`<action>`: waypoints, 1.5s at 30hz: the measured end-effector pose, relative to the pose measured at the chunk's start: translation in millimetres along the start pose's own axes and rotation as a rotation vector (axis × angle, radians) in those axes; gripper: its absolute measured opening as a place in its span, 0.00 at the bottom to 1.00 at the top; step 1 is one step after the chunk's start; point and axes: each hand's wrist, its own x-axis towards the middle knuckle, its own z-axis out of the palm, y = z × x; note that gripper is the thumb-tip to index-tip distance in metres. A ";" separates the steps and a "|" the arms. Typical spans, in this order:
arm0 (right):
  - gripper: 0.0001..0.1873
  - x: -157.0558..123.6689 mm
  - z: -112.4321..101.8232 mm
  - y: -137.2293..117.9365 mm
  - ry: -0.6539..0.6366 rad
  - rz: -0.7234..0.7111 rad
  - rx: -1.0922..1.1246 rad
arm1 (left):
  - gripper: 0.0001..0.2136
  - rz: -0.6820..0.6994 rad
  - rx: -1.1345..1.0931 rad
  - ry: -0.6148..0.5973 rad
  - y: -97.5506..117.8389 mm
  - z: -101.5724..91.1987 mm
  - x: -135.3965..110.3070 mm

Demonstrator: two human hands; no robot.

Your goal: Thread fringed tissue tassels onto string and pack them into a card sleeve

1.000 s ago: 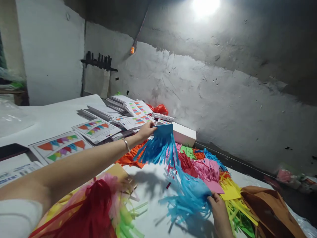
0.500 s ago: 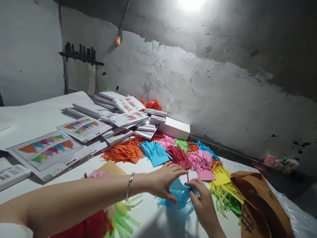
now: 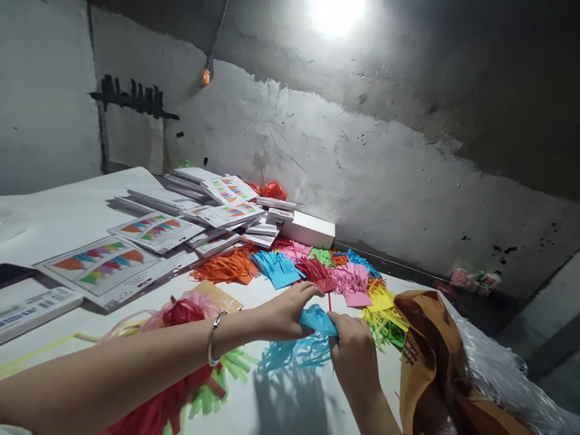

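Note:
A blue fringed tissue-paper tassel (image 3: 319, 320) is held up between both hands, its top part bunched and its cut strips hanging below. My left hand (image 3: 287, 313), with a silver bracelet at the wrist, grips the left end between thumb and fingers. On the other end, my right hand (image 3: 356, 345) is closed with fingers curled round the paper. A thin red strip (image 3: 330, 301) shows just behind the tassel. Under my left forearm lies a mixed pile of red fringe (image 3: 151, 402), green fringe (image 3: 238, 365) and pink fringe.
Behind the hands runs a row of fringed paper bundles: orange (image 3: 226, 266), blue (image 3: 276, 270), dark red (image 3: 316, 275), pink (image 3: 351, 284) and yellow (image 3: 380, 296). Printed cards (image 3: 102, 266) are stacked at left, near a white box (image 3: 309, 229). Brown cloth (image 3: 423, 338) and clear plastic (image 3: 489, 356) lie right.
The blue tissue has gone from spread out to bunched at the top. My right hand has closed further round it, and my left fingers have drawn in. The camera view has shifted right.

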 end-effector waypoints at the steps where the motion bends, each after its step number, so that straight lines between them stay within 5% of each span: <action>1: 0.22 -4.0 -7.2 -1.8 0.020 -0.006 0.012 | 0.37 -0.067 -0.187 -0.038 0.7 3.3 -2.9; 4: 0.20 -20.7 -25.5 -5.1 0.118 -0.012 0.045 | 0.46 -0.288 -0.774 -0.193 5.1 20.3 -13.6; 9: 0.20 -59.6 -39.0 3.1 0.223 -0.074 -0.022 | 0.30 -0.432 -1.324 -0.266 20.7 50.7 -41.1; 16: 0.21 -106.1 -50.8 16.4 0.217 -0.073 -0.054 | 0.11 -0.497 -1.292 -0.311 33.7 81.3 -65.7; 24: 0.19 -130.2 -72.0 15.9 0.184 -0.078 -0.051 | 0.30 -0.351 -1.353 -0.425 55.2 80.9 -48.6; 29: 0.20 -140.8 -78.8 16.8 0.221 -0.085 -0.074 | 0.38 -0.352 -1.524 -0.504 65.0 90.9 -64.9; 32: 0.22 -140.6 -77.3 20.8 0.213 -0.104 -0.094 | 0.36 -0.420 -1.573 -0.608 71.3 111.9 -80.3; 35: 0.21 -132.9 -89.5 40.8 0.229 -0.123 -0.138 | 0.27 -0.439 -1.528 -0.568 79.0 123.7 -84.7; 41: 0.22 -124.7 -163.6 70.9 0.338 -0.176 -0.305 | 0.19 -0.443 -1.203 -0.412 76.0 87.5 -75.3; 43: 0.25 -136.5 -167.3 56.5 0.299 -0.236 -0.370 | 0.16 -0.430 -1.142 -0.338 64.3 64.7 -81.1; 45: 0.27 -158.0 -146.7 32.3 0.191 -0.283 -0.362 | 0.12 -0.442 -1.088 -0.272 47.4 40.9 -95.0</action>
